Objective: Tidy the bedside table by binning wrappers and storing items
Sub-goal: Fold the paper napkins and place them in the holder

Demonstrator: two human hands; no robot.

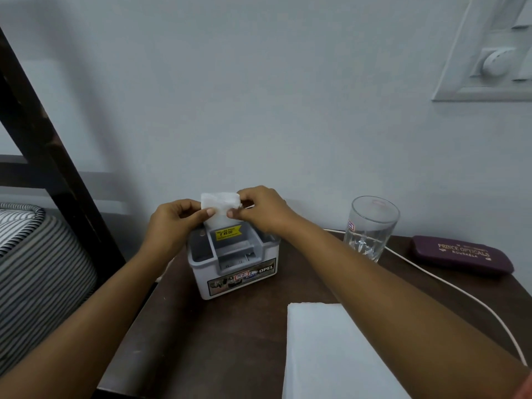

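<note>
Wrapper (220, 201) pinched by left hand (169, 224) and right hand (260, 211); organiser (201, 276) below reads OPEL.

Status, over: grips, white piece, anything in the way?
Left grip and right grip both pinch the white folded piece. Held over the back of the grey organiser. Nothing between; glass stands off right.

Small white wrapper (220, 203) upright between left hand (172, 223) and right hand (259, 210), over grey compartmented organiser (233, 263).
</note>
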